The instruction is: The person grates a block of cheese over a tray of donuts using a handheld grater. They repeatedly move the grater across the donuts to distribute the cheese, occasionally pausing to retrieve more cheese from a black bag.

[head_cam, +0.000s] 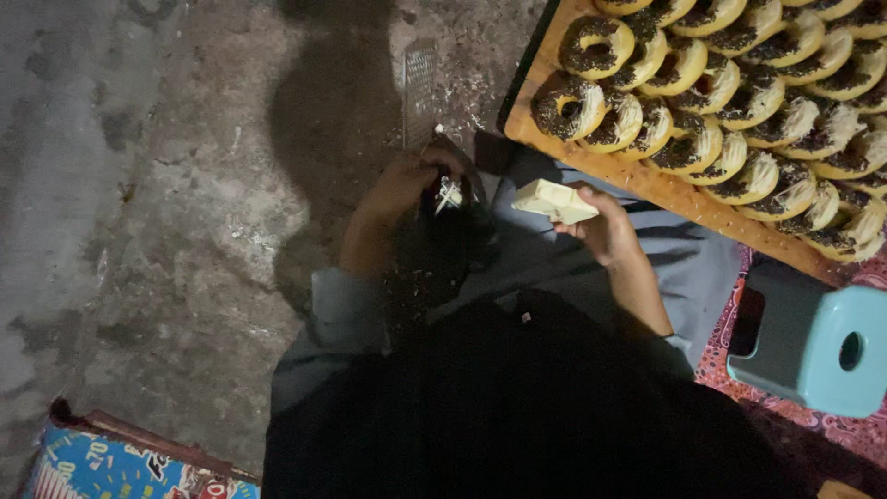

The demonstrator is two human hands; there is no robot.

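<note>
1. Rough grey concrete floor (166, 185) fills the left of the head view, dusted with pale crumbs and shavings near the top middle
2. A flat metal grater (421, 88) lies on that floor, just above the left hand
3. The left hand (407, 185) is curled around a dark, shadowed object (457, 217) that carries pale shavings on top; the fingers wrap its upper edge, though what the object is cannot be told in the dim light
4. The right hand (605, 226) holds a pale cream block (554, 200), fingers closed on its right end, so the block sticks out to the left toward the dark object, just beside it
5. Both hands sit over the person's lap, covered in grey cloth (684, 268)
6. A wooden board (637, 180) runs across the upper right, just above the right hand, packed with rows of doughnuts (591, 46) topped with dark sprinkles and pale shavings
7. A light blue plastic stool (818, 346) stands at the right on a red patterned mat (832, 430)
8. A colourful printed sheet (111, 467) shows at the bottom left corner
</note>
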